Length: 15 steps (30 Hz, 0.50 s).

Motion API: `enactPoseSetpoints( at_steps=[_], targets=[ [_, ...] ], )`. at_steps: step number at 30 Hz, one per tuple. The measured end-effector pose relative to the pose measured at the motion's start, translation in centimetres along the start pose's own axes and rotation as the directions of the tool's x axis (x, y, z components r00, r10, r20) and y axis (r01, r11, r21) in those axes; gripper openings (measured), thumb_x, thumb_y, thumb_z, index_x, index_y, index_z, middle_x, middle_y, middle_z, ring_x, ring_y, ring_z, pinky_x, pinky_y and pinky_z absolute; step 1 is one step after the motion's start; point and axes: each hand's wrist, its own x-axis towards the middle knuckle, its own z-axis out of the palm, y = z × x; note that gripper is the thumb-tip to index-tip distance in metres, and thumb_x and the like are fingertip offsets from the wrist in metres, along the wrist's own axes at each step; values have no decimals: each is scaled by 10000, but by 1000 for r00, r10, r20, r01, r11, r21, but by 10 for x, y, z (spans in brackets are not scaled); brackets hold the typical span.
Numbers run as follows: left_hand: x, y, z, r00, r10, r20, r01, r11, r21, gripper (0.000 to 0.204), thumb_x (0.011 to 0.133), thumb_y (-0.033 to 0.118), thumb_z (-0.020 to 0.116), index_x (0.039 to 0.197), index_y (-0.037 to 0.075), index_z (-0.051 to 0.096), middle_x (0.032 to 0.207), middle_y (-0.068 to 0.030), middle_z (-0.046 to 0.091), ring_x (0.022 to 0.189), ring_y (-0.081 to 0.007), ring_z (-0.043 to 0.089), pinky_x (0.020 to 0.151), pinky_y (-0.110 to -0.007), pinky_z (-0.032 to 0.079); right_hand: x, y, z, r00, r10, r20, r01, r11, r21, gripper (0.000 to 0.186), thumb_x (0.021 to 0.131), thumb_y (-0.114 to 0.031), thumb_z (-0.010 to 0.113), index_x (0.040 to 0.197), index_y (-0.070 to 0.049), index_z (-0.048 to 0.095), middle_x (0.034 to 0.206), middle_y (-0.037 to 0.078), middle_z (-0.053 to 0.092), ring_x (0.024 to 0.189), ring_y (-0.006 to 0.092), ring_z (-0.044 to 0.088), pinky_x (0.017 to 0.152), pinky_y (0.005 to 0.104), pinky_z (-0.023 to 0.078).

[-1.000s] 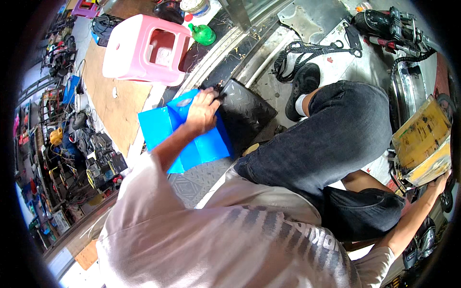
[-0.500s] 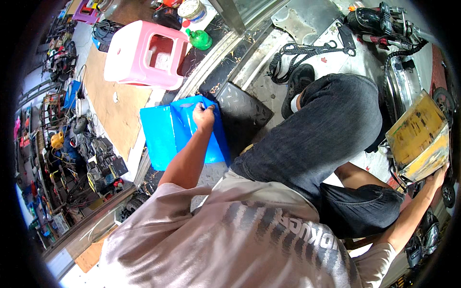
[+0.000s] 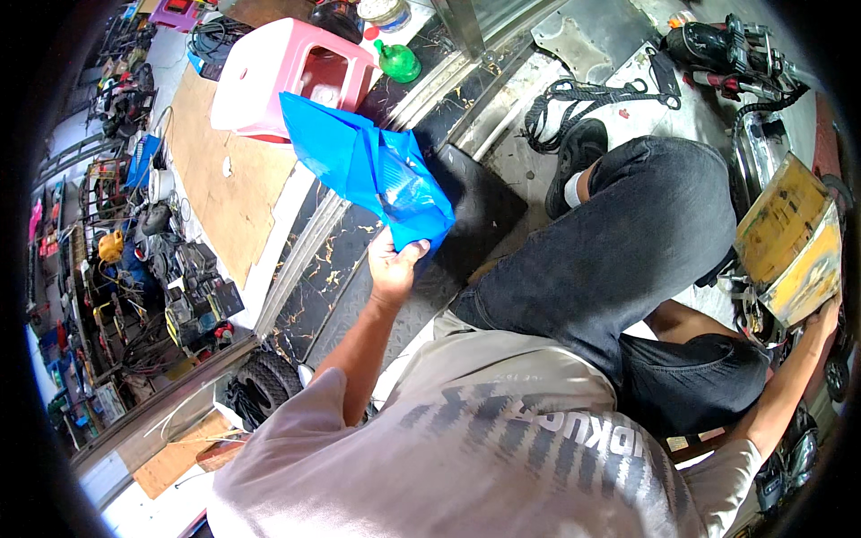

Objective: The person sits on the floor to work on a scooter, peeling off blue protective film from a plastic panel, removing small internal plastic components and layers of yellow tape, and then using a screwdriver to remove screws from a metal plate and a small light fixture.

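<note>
My left hand [image 3: 395, 267] pinches the lower corner of a blue plastic sheet or bag [image 3: 359, 161], which hangs creased in the air over the dark textured floor mat. Its far tip overlaps the pink stool [image 3: 260, 81] from this viewpoint. At the far right, my right hand [image 3: 818, 323] grips the lower edge of a worn, yellow box-like piece [image 3: 785, 229] with dark smears. The fingers under that piece are partly hidden. It is held tilted beside metal machine parts.
Black straps [image 3: 583, 103] lie on the pale floor beyond my shoe. A green bottle [image 3: 397, 61] stands by the stool, near a plywood sheet [image 3: 220, 170]. Tools and parts crowd the left side [image 3: 134, 269]. A scooter-like machine [image 3: 717, 49] is at the upper right.
The blue sheet has been lifted and folded over, and my left hand now holds it by its near corner. My right hand stays on the yellow piece. The whole view has shifted slightly.
</note>
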Motion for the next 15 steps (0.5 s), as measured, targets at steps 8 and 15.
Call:
enactPoseSetpoints(
  at_steps=[8,15],
  targets=[
    [11,-4,-5,998,-58,36,61,994,-88,128,878,23,712,1005,14,721,1031,-24,706,894,-110,615,844,-289,495,-10,-1,-3,998,-55,3,55,998,-7,695,1092,-568,368,1544,-45,445,1525,155,532,1363,358,545,1146,488,442],
    [54,-47,46,943,102,317,-311,612,728,282,776,6,654,1057,4,663,1088,-236,619,1029,-435,632,885,-475,515,29,7,-26,997,-75,-27,77,994,78,643,1107,-532,375,1472,-23,523,1450,154,598,1280,327,613,1085,455,506]
  ],
)
